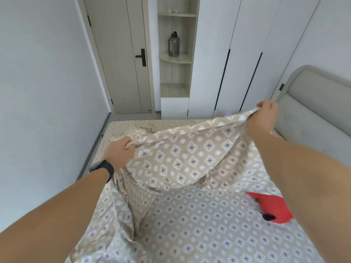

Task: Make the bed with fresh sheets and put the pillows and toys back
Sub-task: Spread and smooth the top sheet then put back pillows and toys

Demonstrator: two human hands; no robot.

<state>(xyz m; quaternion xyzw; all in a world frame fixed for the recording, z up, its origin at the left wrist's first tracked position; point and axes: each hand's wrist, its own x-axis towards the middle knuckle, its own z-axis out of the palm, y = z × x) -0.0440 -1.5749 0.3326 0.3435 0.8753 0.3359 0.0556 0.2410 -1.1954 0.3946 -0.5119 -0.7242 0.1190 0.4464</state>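
Both hands hold up one edge of a beige diamond-patterned cover (190, 156) above the bed (190, 224). The left hand (121, 151), a black wristband (103, 168) on its wrist, has its fingers curled tight round a bunched corner. The right hand (266, 112) pinches the opposite corner, raised higher near the padded headboard (311, 103). A red toy (271, 205) lies on the matching sheet beneath the right forearm.

Headboard (311, 111) right of bed (199, 224), door (121, 54) behind, bottle (173, 44) on shelf (175, 58)
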